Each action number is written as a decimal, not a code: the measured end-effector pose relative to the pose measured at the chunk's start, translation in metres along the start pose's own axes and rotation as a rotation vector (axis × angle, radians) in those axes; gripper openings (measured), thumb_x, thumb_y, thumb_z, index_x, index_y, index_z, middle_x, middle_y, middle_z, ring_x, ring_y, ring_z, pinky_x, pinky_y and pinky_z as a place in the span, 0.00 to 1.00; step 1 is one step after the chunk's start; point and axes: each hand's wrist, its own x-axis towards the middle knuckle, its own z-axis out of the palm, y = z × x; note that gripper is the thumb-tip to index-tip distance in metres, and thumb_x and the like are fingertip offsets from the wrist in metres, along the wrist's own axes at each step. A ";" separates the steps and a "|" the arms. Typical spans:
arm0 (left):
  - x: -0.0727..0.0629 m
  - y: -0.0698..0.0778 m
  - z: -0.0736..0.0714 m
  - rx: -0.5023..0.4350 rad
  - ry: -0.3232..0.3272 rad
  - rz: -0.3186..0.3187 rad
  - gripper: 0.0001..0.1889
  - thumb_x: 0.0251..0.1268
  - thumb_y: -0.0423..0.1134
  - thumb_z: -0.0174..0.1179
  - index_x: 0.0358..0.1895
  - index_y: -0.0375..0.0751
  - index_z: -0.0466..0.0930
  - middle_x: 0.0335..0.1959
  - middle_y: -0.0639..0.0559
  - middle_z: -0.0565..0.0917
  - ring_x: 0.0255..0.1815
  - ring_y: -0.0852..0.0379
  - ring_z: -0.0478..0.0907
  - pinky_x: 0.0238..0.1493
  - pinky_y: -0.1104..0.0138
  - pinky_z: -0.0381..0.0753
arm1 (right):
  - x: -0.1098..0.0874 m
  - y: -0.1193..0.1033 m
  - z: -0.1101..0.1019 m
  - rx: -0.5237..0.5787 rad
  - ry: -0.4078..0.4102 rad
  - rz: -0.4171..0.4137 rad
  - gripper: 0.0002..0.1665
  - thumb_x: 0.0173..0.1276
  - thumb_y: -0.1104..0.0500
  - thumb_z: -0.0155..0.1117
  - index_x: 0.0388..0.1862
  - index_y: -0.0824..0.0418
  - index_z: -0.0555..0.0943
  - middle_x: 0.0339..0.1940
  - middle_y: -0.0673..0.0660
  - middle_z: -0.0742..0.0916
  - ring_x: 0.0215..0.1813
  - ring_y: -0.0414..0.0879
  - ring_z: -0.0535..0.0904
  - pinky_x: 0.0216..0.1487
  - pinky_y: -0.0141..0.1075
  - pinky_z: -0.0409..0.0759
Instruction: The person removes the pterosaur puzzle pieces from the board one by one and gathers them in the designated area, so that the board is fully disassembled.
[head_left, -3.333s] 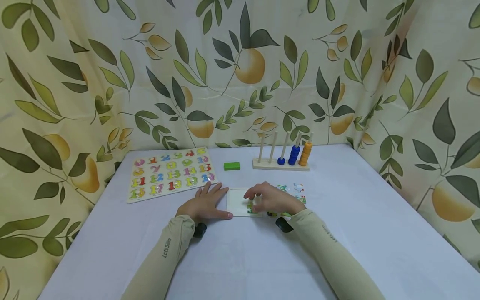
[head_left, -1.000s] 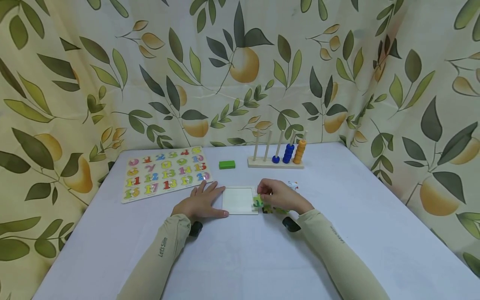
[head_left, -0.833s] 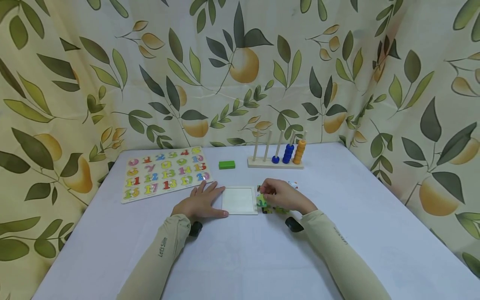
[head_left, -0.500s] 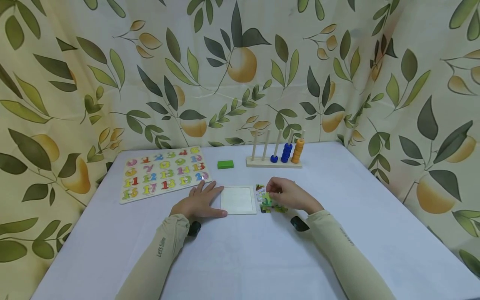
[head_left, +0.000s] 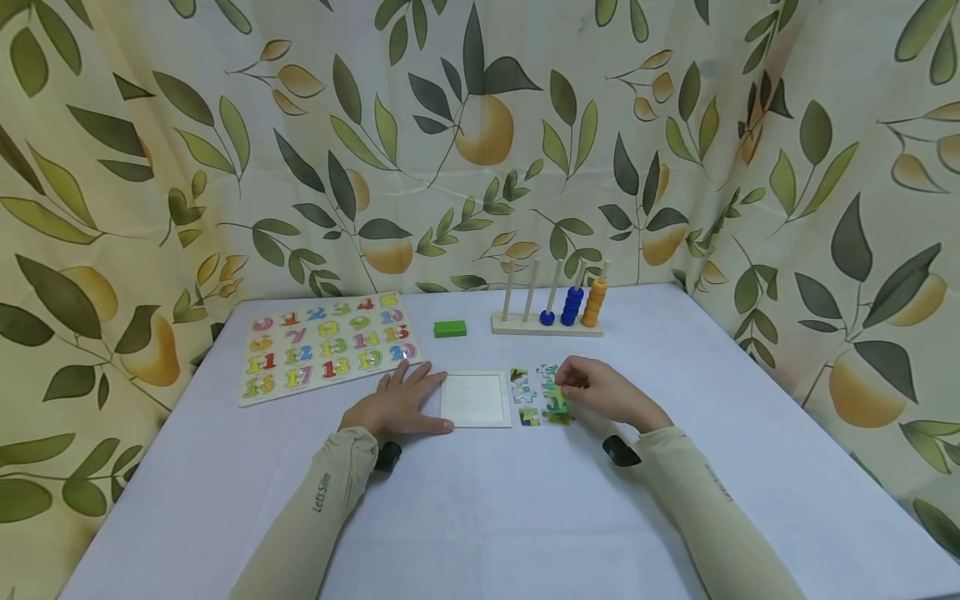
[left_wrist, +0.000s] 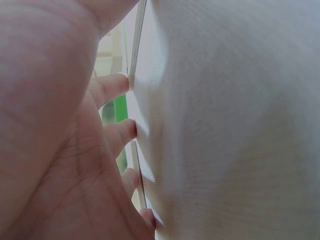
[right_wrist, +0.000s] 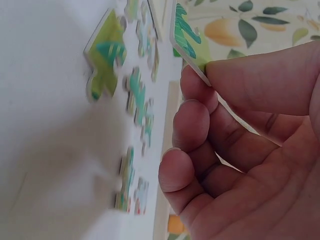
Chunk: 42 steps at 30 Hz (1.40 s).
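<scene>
My left hand lies flat with fingers spread at the left side of a white puzzle tray. Its index finger and thumb touch the tray's left corners. The tray's inside shows bare. To the right of it, my right hand pinches a green puzzle piece between thumb and index finger, just above the table; the other fingers are loosely curled. Several loose puzzle pieces with green and white prints lie between the tray and this hand, some partly hidden behind the fingers. A green-yellow piece shows nearest the right wrist camera.
A number puzzle board lies at the back left. Behind the tray sits a green block. At the back right stands a wooden peg rack with blue beads and orange beads. A leaf-print curtain surrounds the white table.
The right hand has moved right, off the tray, with a green piece. The green piece seen inside the tray earlier is out of it. The left hand keeps its place beside the tray.
</scene>
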 end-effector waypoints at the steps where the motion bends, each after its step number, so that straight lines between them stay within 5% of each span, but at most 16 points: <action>1: 0.000 0.000 0.000 0.000 -0.001 0.002 0.53 0.67 0.65 0.70 0.88 0.50 0.55 0.90 0.44 0.46 0.88 0.36 0.31 0.85 0.41 0.33 | -0.001 0.001 -0.001 0.000 0.004 0.001 0.03 0.79 0.67 0.62 0.48 0.64 0.80 0.46 0.57 0.85 0.49 0.51 0.79 0.55 0.48 0.80; 28: 0.001 0.001 -0.002 -0.010 0.000 -0.010 0.53 0.66 0.65 0.71 0.88 0.54 0.55 0.90 0.47 0.45 0.88 0.38 0.29 0.84 0.38 0.33 | -0.025 0.035 -0.015 0.022 -0.029 0.144 0.04 0.78 0.69 0.63 0.48 0.65 0.80 0.42 0.56 0.83 0.45 0.52 0.76 0.47 0.44 0.78; 42: 0.001 0.000 0.001 -0.025 0.005 0.011 0.52 0.67 0.64 0.71 0.88 0.52 0.55 0.90 0.45 0.45 0.88 0.37 0.28 0.85 0.41 0.30 | -0.023 0.041 -0.008 -0.036 0.024 0.199 0.03 0.76 0.66 0.66 0.46 0.63 0.81 0.40 0.56 0.85 0.42 0.50 0.79 0.44 0.41 0.82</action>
